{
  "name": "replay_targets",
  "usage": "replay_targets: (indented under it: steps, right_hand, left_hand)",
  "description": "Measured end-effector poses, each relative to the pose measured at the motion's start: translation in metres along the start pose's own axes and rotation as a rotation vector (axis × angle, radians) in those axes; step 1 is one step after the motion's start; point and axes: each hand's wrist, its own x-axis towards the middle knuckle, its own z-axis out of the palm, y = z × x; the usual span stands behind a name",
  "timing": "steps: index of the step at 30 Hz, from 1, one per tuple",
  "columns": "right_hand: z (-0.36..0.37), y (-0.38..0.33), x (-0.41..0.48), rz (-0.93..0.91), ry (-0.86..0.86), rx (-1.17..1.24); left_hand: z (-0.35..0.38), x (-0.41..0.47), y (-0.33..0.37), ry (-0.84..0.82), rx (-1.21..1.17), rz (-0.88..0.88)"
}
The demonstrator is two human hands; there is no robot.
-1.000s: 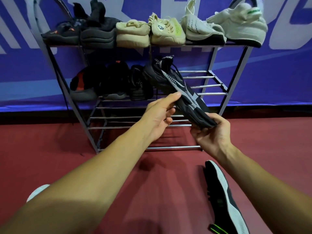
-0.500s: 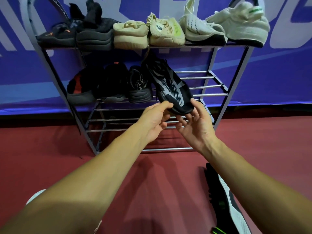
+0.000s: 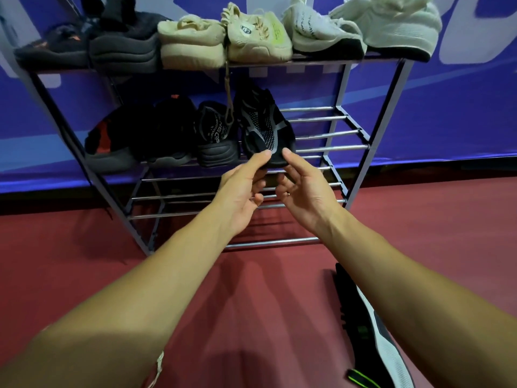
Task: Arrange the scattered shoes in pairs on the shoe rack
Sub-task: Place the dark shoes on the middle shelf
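A black shoe with grey mesh stripes stands on the middle shelf of the metal shoe rack, toe towards me, right beside a black shoe with white lettering. My left hand pinches its toe, thumb on top and fingers curled below. My right hand touches the toe with its thumb, its fingers loosely curled below the sole. A black-and-white shoe with green marks lies on the red floor by my right forearm.
The top shelf holds dark shoes, a beige pair and a white pair. Black-and-red shoes fill the middle shelf's left. That shelf's right half and the lower bars are bare. A blue banner hangs behind.
The black striped shoe went from tilted in both hands in front of the rack onto the middle shelf. My right hand has loosened from under its toe.
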Motion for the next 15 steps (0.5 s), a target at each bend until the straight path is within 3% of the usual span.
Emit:
replay_targets:
  steps: [15]
  right_hand:
    - [0.003,0.004,0.034,-0.008,0.043,-0.084]
  left_hand:
    - [-0.005,0.024,-0.001,0.040,-0.057,-0.018]
